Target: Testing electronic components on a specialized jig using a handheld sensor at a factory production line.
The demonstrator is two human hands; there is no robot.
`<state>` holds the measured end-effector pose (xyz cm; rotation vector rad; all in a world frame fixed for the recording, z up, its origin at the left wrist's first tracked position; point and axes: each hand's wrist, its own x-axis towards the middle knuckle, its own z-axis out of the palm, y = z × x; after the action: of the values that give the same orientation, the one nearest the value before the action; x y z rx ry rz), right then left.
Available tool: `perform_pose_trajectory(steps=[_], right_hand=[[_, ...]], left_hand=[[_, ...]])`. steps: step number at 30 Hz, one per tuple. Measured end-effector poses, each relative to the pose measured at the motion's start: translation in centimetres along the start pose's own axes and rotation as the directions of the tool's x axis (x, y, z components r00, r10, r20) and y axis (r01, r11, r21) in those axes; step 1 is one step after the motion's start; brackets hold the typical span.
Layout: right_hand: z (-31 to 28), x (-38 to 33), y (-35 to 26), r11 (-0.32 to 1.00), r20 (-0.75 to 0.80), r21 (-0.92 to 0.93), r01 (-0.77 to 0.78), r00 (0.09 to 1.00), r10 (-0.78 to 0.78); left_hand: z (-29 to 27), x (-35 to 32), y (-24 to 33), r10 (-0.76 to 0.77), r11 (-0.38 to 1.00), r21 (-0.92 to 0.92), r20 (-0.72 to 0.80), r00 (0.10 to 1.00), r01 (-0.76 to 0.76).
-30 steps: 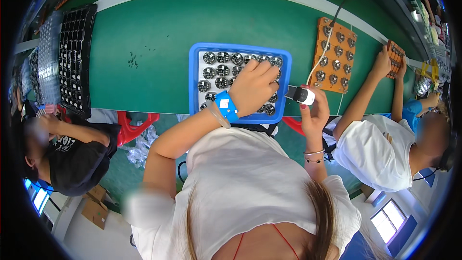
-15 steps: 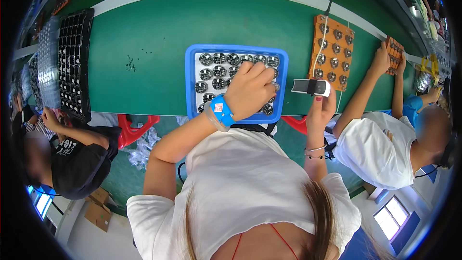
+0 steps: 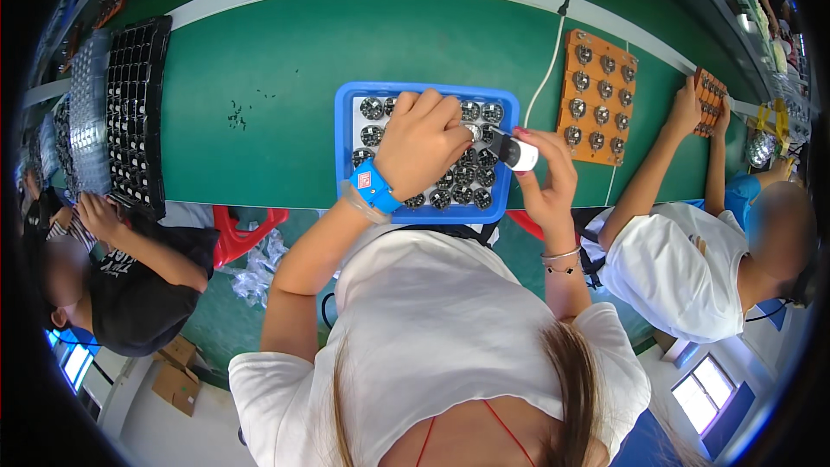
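Note:
My left hand (image 3: 419,147), with a blue wristband, is over the blue tray (image 3: 341,164), its fingers curled and its fingertips closed on a small silvery round part (image 3: 473,132). In my right hand (image 3: 553,180) is a white-and-black handheld device (image 3: 516,153), gripped at the tray's right rim. The device's narrow dark end points at the part by my left fingertips. Rows of round black-and-silver parts (image 3: 440,199) sit on a white sheet in the tray; my left hand hides some. A white cord (image 3: 548,78) runs down toward the device.
An orange board (image 3: 595,151) with round parts lies right on the green table (image 3: 259,121). Dark bits (image 3: 236,116) are scattered at left, near a black compartment tray (image 3: 138,121). A co-worker in white (image 3: 666,268) holds another orange board (image 3: 711,95); one in black (image 3: 147,294) sits left.
My right hand has brought the device left, from beside the tray to its right rim, and turned its end toward my left fingertips. My left hand has shifted left; the cord has swung left.

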<state>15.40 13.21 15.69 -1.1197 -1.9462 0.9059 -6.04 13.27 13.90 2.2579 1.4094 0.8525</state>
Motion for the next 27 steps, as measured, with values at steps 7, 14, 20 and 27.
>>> perform_pose_trajectory(steps=[7,14,20,27], right_hand=[[-0.2,-0.5,-0.1,1.0,-0.113,-0.014,-0.019,0.993,0.017],[-0.8,-3.9,0.4,0.986,-0.212,0.11,-0.125,0.966,0.146],[-1.1,-5.5,0.4,0.992,-0.049,0.019,-0.122,0.991,0.122],[-0.9,-5.7,-0.1,0.994,-0.01,-0.053,-0.091,0.996,0.091]], left_hand=[[-0.9,-0.3,0.3,-0.001,1.0,-0.017,-0.051,0.999,0.0],[-1.4,-3.0,1.4,0.081,0.994,-0.077,0.019,0.997,-0.079],[2.8,-2.3,2.6,0.169,0.985,0.013,0.081,0.982,-0.171],[2.8,-2.3,3.7,0.147,0.982,-0.117,-0.014,0.989,-0.147]])
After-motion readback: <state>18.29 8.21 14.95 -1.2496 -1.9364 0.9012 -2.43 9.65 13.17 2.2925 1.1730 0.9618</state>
